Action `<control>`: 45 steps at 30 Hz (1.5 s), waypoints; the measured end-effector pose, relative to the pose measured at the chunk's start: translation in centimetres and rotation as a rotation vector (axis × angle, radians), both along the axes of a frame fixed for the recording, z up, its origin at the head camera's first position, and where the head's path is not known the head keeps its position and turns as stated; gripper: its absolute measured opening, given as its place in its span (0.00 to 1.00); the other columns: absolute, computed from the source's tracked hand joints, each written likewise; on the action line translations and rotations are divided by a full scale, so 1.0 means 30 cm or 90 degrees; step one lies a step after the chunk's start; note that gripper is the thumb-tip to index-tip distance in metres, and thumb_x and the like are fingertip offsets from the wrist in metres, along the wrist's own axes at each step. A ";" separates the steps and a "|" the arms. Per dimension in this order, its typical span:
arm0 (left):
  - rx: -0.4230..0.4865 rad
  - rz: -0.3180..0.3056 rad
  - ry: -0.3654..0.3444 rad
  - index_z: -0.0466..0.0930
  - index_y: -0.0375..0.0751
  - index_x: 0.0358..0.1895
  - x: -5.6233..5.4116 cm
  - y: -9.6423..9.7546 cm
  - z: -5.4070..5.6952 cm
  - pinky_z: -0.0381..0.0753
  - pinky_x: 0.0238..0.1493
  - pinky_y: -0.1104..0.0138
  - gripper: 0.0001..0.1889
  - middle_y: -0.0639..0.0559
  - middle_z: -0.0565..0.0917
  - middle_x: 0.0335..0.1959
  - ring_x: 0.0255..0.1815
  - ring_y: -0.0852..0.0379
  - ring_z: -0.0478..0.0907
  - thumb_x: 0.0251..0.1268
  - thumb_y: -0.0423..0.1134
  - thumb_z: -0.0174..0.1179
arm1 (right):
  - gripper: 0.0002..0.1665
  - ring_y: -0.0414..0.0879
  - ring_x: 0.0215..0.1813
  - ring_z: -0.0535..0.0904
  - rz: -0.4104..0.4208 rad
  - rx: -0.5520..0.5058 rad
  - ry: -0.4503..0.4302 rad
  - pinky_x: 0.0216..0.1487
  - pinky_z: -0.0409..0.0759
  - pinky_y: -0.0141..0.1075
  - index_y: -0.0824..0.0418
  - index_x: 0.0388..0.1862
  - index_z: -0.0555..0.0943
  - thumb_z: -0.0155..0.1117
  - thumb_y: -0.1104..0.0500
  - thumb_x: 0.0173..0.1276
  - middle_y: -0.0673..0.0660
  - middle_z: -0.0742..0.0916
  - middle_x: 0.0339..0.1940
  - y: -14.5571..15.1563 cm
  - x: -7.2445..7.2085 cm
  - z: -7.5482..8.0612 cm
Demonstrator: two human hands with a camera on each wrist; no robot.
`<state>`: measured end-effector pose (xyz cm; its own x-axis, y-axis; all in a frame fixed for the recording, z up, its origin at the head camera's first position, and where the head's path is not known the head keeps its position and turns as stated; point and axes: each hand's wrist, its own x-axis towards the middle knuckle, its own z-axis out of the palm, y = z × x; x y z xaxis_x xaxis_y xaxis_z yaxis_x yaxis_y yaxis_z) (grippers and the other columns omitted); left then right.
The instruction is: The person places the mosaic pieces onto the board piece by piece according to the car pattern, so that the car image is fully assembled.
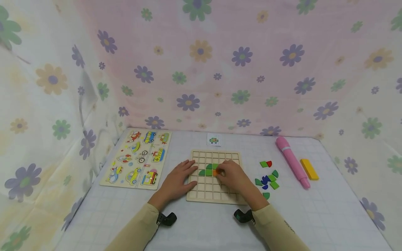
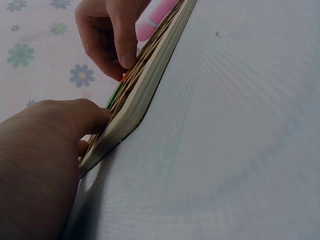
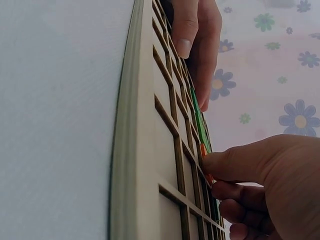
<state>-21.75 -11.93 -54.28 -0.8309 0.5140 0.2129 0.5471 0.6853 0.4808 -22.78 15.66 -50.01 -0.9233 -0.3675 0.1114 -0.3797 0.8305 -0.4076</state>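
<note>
A wooden grid board (image 1: 205,196) lies flat on the table. Green tiles (image 1: 208,172) and an orange tile (image 1: 215,173) sit in its middle cells. My left hand (image 1: 178,179) rests on the board's left side, fingers spread, with the thumb over the rim in the left wrist view. Over the middle of the grid, my right hand (image 1: 233,176) pinches a small orange-red tile (image 3: 209,177) between thumb and forefinger, right beside the orange tile. The fingers hide most of that pinched tile.
Loose green, blue and red tiles (image 1: 272,177) lie right of the board. Farther right are a pink pen-shaped tube (image 1: 292,162) and a yellow block (image 1: 309,169). A vehicle picture puzzle (image 1: 125,169) lies at left. Behind the board lies a small pattern card (image 1: 215,140).
</note>
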 end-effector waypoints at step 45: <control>-0.022 0.015 -0.014 0.73 0.47 0.81 0.003 0.008 0.002 0.58 0.84 0.46 0.33 0.51 0.65 0.86 0.87 0.45 0.55 0.79 0.55 0.63 | 0.19 0.59 0.50 0.82 -0.222 -0.062 -0.188 0.54 0.87 0.54 0.63 0.62 0.85 0.72 0.58 0.77 0.64 0.88 0.52 0.663 -0.093 0.053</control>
